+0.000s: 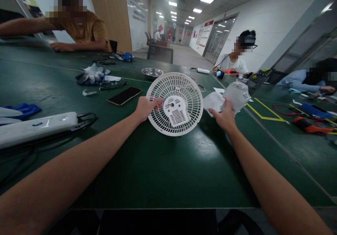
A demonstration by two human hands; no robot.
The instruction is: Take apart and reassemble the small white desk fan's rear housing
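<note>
My left hand (147, 107) is closed on the left rim of a round white fan grille (193, 101), its fingers showing through the slats. The grille is held upright above the table, with a slotted plate at its centre. To its right, my right hand (225, 117) grips a white plastic housing (238, 94) with vent slots. A second rounded, slotted white part (214, 102) shows beside that hand; whether the two are one piece I cannot tell. Behind the grille, a thin white cord is partly hidden.
On the green table (163, 172) lie a phone (125, 95), a metal bowl (152, 73), gloves (92, 75) and a white power strip (39, 128) with black cables at the left. A multimeter (313, 125) lies at the right. Several people sit around the table.
</note>
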